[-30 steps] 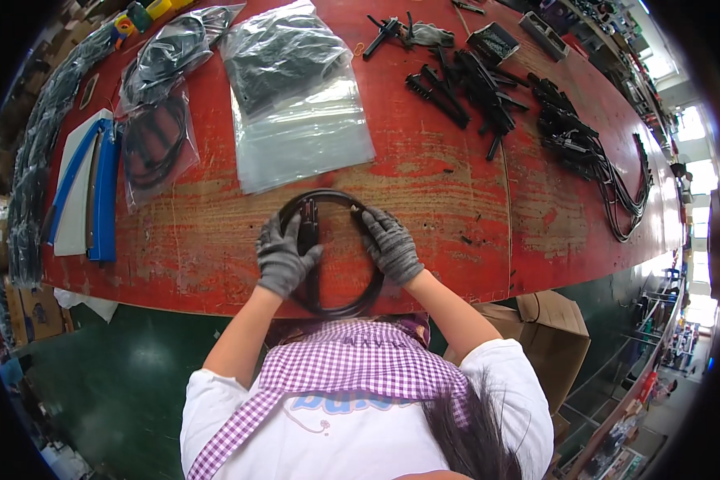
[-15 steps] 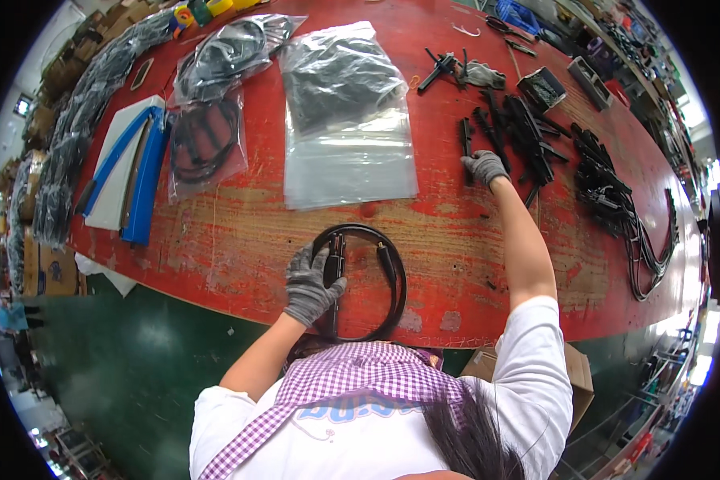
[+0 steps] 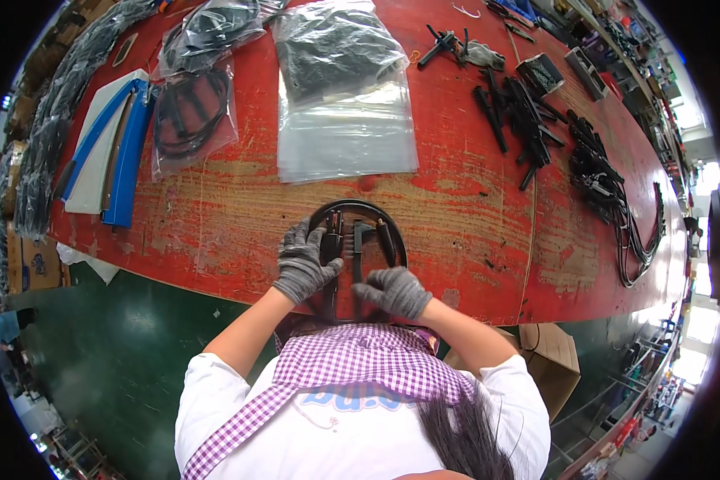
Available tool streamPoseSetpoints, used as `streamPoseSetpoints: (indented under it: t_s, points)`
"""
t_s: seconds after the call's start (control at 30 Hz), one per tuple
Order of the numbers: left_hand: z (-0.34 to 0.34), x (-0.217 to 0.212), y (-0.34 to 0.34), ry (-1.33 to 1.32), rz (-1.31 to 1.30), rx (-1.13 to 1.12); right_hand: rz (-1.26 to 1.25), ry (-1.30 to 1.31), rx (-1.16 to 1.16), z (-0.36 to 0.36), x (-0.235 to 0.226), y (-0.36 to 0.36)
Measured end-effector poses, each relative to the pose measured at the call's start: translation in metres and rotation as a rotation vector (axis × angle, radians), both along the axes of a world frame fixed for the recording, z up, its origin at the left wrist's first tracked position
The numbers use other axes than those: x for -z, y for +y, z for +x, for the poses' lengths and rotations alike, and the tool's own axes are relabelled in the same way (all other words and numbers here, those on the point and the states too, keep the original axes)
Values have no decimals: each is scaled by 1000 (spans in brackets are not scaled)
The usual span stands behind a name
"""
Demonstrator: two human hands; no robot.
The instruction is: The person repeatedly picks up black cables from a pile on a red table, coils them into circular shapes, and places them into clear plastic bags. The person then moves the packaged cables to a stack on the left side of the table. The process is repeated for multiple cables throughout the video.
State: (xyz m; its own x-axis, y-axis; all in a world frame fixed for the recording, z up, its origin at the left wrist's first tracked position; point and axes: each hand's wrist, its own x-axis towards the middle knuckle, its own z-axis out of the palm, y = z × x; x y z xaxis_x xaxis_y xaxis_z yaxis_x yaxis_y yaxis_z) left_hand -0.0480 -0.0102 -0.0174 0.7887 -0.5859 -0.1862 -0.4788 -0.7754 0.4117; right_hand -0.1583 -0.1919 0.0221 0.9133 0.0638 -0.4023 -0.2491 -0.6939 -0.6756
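Note:
A black cable (image 3: 362, 204) lies coiled in a ring on the table's near edge. My left hand (image 3: 302, 262), in a grey glove, grips a slim black bar (image 3: 334, 240) inside the coil's left side. Over the coil's lower right, my right hand (image 3: 396, 292), gloved too, pinches a second long black piece (image 3: 358, 250) with a bent upper end. That piece stands roughly parallel to the bar, with a narrow gap between them. A black cable end (image 3: 386, 240) sits along the ring's right side.
Beyond the coil lies a stack of clear plastic bags (image 3: 348, 140). At left are a blue-and-white paper cutter (image 3: 120, 180) and a bagged cable (image 3: 188, 116). Loose black parts (image 3: 528, 128) and a cable bundle (image 3: 628, 232) lie at right on the red table (image 3: 472, 232).
My right hand has come back from the black parts at the far right, bringing one long black piece to the coil. My left hand keeps its grip on the bar.

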Motion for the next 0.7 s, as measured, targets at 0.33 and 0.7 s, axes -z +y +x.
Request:
streamPoseSetpoints:
  t_s: [0.33, 0.7]
  points:
    - [-7, 0, 16, -24, -134, -56, -450, -472, 99, 225, 50, -57]
    - [8, -21, 46, 231, -712, -275, -294, -794, 9, 218, 92, -57]
